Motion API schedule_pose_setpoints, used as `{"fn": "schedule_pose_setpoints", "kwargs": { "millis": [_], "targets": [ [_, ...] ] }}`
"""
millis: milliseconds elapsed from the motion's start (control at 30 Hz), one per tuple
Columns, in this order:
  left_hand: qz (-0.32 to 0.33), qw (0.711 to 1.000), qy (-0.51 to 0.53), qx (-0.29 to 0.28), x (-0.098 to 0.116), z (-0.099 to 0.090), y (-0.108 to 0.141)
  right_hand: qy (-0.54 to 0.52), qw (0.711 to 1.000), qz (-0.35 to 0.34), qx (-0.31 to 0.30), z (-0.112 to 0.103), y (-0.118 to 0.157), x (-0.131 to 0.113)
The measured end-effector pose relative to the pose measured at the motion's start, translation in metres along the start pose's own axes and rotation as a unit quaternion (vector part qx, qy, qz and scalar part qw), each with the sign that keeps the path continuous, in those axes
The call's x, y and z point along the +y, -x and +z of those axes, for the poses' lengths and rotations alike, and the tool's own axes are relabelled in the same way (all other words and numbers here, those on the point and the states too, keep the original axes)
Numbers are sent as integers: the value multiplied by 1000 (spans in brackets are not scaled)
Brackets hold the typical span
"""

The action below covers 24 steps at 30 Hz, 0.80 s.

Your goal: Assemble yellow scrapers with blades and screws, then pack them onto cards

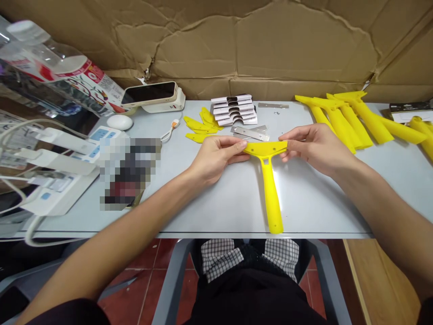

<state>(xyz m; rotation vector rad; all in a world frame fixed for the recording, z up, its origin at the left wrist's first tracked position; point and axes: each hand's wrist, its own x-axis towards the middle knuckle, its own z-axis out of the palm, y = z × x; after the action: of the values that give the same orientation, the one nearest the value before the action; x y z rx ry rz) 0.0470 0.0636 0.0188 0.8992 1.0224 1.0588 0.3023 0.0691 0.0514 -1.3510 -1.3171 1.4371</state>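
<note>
A yellow scraper lies over the light table, its wide head away from me and its handle pointing to the near edge. My left hand pinches the left end of the head between thumb and fingers. At the right end, my right hand closes thumb and fingers on the head's corner. Just beyond the head lie flat metal blades. Several yellow head pieces rest to the left of the blades, near a stack of white-wrapped packs.
Several yellow handles lie at the back right. On the left are a power strip with plugs and cables, a blurred-out phone-like object, a white mouse-like object, a phone and bottles. Cardboard stands behind the table.
</note>
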Motion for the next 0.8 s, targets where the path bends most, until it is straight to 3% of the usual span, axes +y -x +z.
{"fn": "schedule_pose_setpoints", "kwargs": {
  "millis": [800],
  "targets": [
    [35,994,-86,51,6,7,8,-17,999,3,-29,0,-1,7]
  ]
}}
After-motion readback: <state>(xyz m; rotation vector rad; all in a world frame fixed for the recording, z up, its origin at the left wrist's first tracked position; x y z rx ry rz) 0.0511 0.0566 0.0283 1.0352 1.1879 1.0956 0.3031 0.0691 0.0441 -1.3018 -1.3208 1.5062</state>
